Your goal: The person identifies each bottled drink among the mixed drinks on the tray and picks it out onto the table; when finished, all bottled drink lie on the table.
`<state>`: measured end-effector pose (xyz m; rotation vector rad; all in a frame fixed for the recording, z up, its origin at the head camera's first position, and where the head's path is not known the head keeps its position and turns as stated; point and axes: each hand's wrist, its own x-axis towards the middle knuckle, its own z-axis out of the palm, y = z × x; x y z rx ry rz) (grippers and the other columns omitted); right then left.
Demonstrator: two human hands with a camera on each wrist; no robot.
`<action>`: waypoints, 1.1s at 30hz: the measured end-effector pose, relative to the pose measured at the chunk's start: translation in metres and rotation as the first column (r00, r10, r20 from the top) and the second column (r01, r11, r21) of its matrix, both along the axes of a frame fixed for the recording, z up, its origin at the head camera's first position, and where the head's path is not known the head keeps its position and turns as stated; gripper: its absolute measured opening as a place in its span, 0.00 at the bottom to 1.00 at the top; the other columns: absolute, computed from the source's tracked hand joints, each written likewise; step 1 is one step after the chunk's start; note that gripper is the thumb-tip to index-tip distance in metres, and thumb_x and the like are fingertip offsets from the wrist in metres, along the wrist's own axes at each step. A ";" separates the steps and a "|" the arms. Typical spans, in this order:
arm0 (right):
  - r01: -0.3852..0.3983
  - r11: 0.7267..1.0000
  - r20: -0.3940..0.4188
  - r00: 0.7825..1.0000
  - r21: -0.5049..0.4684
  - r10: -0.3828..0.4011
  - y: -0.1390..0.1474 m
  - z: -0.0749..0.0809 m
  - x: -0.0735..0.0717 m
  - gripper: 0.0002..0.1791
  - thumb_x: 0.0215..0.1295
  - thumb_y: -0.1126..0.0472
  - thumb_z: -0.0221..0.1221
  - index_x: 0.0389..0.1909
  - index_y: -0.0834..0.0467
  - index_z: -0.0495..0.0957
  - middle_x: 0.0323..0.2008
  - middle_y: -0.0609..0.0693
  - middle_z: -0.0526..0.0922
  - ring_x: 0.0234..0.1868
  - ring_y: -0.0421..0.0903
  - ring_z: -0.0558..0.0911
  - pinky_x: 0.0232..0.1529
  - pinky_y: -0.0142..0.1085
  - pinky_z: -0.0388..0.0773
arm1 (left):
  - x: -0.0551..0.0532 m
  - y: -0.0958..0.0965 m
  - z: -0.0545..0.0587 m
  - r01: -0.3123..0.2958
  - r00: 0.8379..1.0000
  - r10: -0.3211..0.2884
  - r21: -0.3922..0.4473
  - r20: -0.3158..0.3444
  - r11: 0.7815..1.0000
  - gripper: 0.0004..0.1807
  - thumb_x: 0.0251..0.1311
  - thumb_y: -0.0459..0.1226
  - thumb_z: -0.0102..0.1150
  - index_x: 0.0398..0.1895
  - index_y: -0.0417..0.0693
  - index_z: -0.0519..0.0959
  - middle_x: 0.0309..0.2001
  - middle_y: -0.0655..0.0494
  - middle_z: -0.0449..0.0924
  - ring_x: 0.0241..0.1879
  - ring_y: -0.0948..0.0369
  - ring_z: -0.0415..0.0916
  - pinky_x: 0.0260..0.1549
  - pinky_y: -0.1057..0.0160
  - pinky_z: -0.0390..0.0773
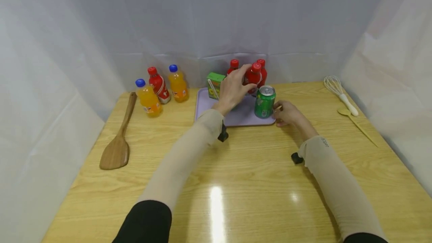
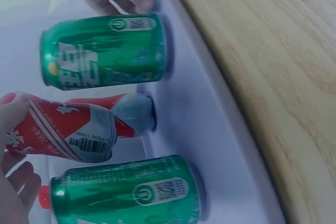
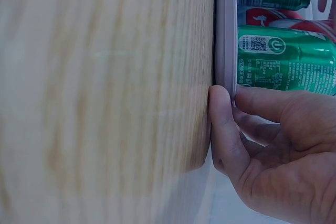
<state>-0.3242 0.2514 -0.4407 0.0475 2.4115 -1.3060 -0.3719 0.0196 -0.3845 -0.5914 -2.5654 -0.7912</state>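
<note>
My left hand [image 1: 233,90] grips a red-labelled, red-capped drink bottle [image 2: 68,129] over the lilac tray [image 1: 241,122]. In the left wrist view the bottle's base is off the tray floor, and another red bottle [image 2: 137,115] stands behind it. A green drink can [image 1: 264,102] stands at the tray's right front corner, and a second green can [image 2: 131,192] is mostly hidden behind my left hand in the head view. My right hand [image 1: 287,114] pinches the tray's rim [image 3: 227,40] between thumb and fingers, close beside the first can.
A green drink carton [image 1: 216,80] and further red-capped bottles [image 1: 234,64] are at the tray's back. Left of it stand two orange drink bottles [image 1: 178,85] and a red bottle [image 1: 158,85], near a wooden spatula [image 1: 116,151]. A whisk [image 1: 342,95] and yellow spoon [image 1: 357,125] lie right.
</note>
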 end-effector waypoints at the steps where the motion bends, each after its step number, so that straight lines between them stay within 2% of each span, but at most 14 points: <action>1: 0.000 1.000 -0.001 1.000 0.000 0.000 0.000 0.000 0.000 0.26 0.77 0.68 0.55 0.72 0.70 0.63 0.48 0.60 0.70 0.38 0.44 0.79 0.36 0.31 0.87 | 0.001 0.000 0.002 0.012 1.000 -0.012 0.027 0.008 1.000 0.37 0.61 0.51 0.75 0.73 0.61 0.72 0.64 0.57 0.85 0.60 0.59 0.83 0.55 0.56 0.84; 2: 0.001 1.000 -0.001 1.000 0.002 -0.001 0.000 0.000 0.000 0.27 0.77 0.68 0.55 0.72 0.70 0.62 0.48 0.60 0.70 0.38 0.44 0.79 0.36 0.31 0.87 | 0.001 -0.001 0.004 0.024 1.000 -0.024 0.053 0.012 0.998 0.37 0.61 0.50 0.75 0.73 0.61 0.72 0.64 0.57 0.85 0.59 0.59 0.83 0.54 0.56 0.84; 6: 0.003 1.000 0.002 1.000 0.010 -0.003 -0.001 0.001 0.001 0.27 0.76 0.68 0.55 0.72 0.70 0.62 0.48 0.60 0.69 0.37 0.44 0.79 0.36 0.31 0.87 | 0.003 -0.002 0.010 0.075 0.996 -0.081 0.176 0.025 0.982 0.37 0.62 0.45 0.75 0.74 0.57 0.72 0.68 0.56 0.81 0.63 0.58 0.82 0.61 0.58 0.82; 11: 0.006 1.000 0.003 1.000 0.008 -0.006 -0.003 0.002 0.002 0.28 0.76 0.68 0.55 0.72 0.71 0.62 0.49 0.60 0.69 0.37 0.44 0.79 0.37 0.32 0.88 | 0.005 -0.005 0.017 0.116 0.992 -0.126 0.288 0.017 0.950 0.38 0.61 0.42 0.76 0.75 0.54 0.72 0.69 0.53 0.80 0.66 0.57 0.80 0.67 0.58 0.79; 15: 0.010 1.000 0.006 1.000 0.010 -0.010 -0.002 0.001 0.002 0.27 0.76 0.68 0.55 0.72 0.70 0.62 0.50 0.61 0.69 0.37 0.44 0.79 0.37 0.32 0.88 | 0.005 -0.006 0.024 0.136 0.989 -0.151 0.380 0.010 0.915 0.38 0.60 0.39 0.76 0.74 0.52 0.73 0.66 0.51 0.82 0.64 0.56 0.80 0.67 0.56 0.79; 20: 0.004 1.000 0.003 1.000 0.014 -0.004 -0.001 0.000 0.001 0.27 0.77 0.68 0.54 0.72 0.70 0.62 0.50 0.61 0.70 0.37 0.44 0.79 0.37 0.31 0.88 | 0.008 -0.007 0.036 0.137 0.977 -0.203 0.549 0.062 0.824 0.37 0.62 0.36 0.75 0.75 0.53 0.73 0.61 0.48 0.84 0.57 0.54 0.80 0.59 0.53 0.83; 22: -0.002 1.000 -0.001 1.000 0.016 0.002 -0.001 0.001 0.001 0.26 0.77 0.68 0.54 0.72 0.70 0.62 0.49 0.61 0.70 0.37 0.44 0.79 0.36 0.31 0.87 | 0.009 -0.009 0.040 0.143 0.967 -0.243 0.611 0.083 0.779 0.37 0.63 0.35 0.74 0.75 0.53 0.73 0.63 0.47 0.83 0.57 0.52 0.79 0.57 0.52 0.83; 24: -0.006 1.000 -0.003 1.000 0.016 0.006 -0.001 0.001 0.001 0.26 0.77 0.68 0.54 0.71 0.71 0.62 0.48 0.60 0.70 0.36 0.43 0.79 0.36 0.31 0.87 | 0.010 -0.011 0.043 0.149 0.957 -0.274 0.650 0.095 0.745 0.37 0.64 0.34 0.73 0.76 0.53 0.72 0.65 0.48 0.81 0.58 0.51 0.80 0.58 0.54 0.83; 28: -0.014 1.000 -0.006 1.000 0.013 0.014 -0.001 0.003 0.001 0.27 0.77 0.69 0.55 0.71 0.72 0.61 0.46 0.60 0.70 0.34 0.43 0.79 0.35 0.32 0.87 | 0.011 -0.017 0.048 0.152 0.945 -0.311 0.706 0.102 0.692 0.36 0.66 0.34 0.71 0.77 0.52 0.70 0.69 0.48 0.78 0.63 0.52 0.78 0.62 0.54 0.83; 33: -0.012 1.000 -0.008 1.000 0.009 0.012 -0.002 0.002 0.002 0.27 0.76 0.69 0.55 0.72 0.72 0.61 0.47 0.60 0.71 0.34 0.42 0.79 0.35 0.32 0.88 | 0.011 -0.028 0.051 0.125 0.948 -0.302 0.757 0.099 0.641 0.35 0.66 0.35 0.71 0.76 0.54 0.71 0.70 0.50 0.77 0.63 0.55 0.77 0.63 0.55 0.82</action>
